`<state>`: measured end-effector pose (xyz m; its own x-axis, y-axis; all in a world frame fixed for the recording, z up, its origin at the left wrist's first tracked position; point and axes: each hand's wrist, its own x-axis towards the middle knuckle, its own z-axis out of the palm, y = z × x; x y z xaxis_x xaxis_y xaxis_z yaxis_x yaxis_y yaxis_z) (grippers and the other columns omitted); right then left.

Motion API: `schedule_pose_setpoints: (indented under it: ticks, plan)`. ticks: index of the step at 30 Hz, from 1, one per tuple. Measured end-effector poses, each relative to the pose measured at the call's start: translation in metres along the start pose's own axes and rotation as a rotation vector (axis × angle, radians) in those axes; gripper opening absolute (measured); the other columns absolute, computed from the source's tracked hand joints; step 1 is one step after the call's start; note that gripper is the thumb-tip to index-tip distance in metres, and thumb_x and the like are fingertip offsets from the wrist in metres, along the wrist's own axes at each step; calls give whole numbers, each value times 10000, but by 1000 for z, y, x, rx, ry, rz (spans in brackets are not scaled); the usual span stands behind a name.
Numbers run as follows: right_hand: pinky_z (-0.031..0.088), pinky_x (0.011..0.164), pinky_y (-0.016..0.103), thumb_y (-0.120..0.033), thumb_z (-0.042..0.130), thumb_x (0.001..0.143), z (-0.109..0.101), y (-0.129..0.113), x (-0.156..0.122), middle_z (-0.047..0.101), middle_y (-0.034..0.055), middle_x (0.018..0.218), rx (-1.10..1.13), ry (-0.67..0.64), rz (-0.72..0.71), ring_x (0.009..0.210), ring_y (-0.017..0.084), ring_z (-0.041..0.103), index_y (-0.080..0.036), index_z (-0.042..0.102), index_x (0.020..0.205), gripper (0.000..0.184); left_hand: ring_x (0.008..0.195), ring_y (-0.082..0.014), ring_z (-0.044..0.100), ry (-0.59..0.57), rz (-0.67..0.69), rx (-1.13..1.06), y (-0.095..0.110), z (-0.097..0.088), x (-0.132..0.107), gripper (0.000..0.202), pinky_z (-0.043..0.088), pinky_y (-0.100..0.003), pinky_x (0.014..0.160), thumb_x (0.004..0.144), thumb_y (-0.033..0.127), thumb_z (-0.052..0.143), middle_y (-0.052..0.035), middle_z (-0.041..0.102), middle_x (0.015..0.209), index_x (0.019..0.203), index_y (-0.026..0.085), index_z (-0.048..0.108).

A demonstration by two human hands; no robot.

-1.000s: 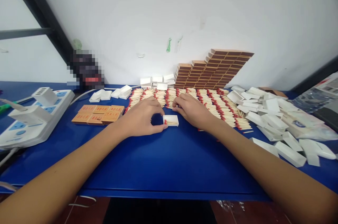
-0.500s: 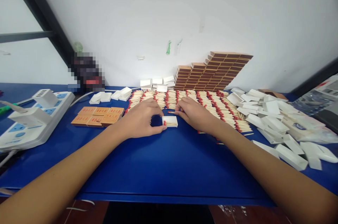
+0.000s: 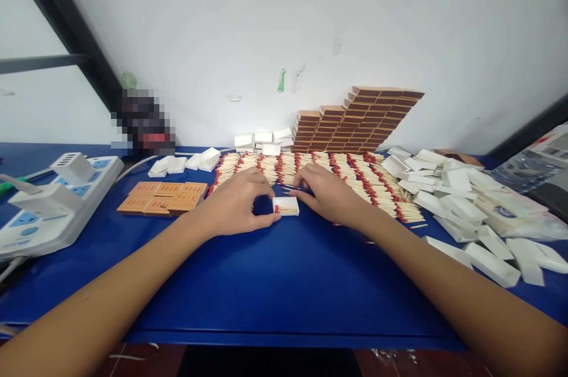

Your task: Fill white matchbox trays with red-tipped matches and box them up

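My left hand curves around a small white matchbox tray, gripping its left end between thumb and fingers. The tray rests on the blue table and holds some red-headed matches lying lengthwise. Just behind and to the right of the tray, my right hand pinches a few matches at its fingertips, their red heads pointing left. How many it holds is too small to tell. Beyond both hands, many loose matches lie in rows.
Brown matchboxes are stacked against the wall. Orange matchboxes lie at left, near a white power strip. Empty white trays are heaped at right; more trays stand behind the matches.
My right thumb and index finger have spread slightly and shifted around the matches, with more than one match now visible there. My left hand and the tray have stayed in place.
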<state>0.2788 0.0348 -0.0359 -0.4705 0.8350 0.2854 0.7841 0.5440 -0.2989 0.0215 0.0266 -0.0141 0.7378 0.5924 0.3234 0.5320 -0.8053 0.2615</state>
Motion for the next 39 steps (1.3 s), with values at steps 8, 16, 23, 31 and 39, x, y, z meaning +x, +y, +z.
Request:
schedule_pose_setpoints:
  ticks: [8,16,23,31,39]
  plan:
    - [459,822,347,-178,634,1008,-4,-6,2,670,80,965,16,-42,52,965,246,619,-216,616,885,130,1025,-269,666,-3,-10,9,-1,-1,-1,274,524,-428,937,927,434,785,-77,734,1001,1033,181,778]
    - [445,775,328,-232,595,1047,-20,-24,-10,651,63,949,116,-36,-75,905,220,597,-228,610,898,150,1019,-276,659,13,-24,37,0,0,0,238,521,-435,923,933,425,768,-74,727,975,1010,200,776]
    - [427,742,318,-287,631,1041,-13,-21,-8,651,34,895,150,6,-20,833,199,582,-225,630,919,137,1013,-274,653,14,-19,22,0,-2,0,225,520,-428,918,930,403,774,-71,724,962,994,188,770]
    - [452,832,366,-227,638,1019,-1,6,3,653,75,948,-32,62,-24,945,249,599,-205,703,977,81,1016,-275,656,2,-16,22,2,-3,-1,243,524,-442,940,933,412,776,-77,731,979,1007,181,766]
    - [466,813,352,-232,619,1041,3,7,4,660,75,948,-57,14,-4,940,247,608,-220,607,923,119,1058,-284,652,4,-29,34,0,-1,-2,253,527,-450,956,938,432,769,-80,726,1008,1023,194,762]
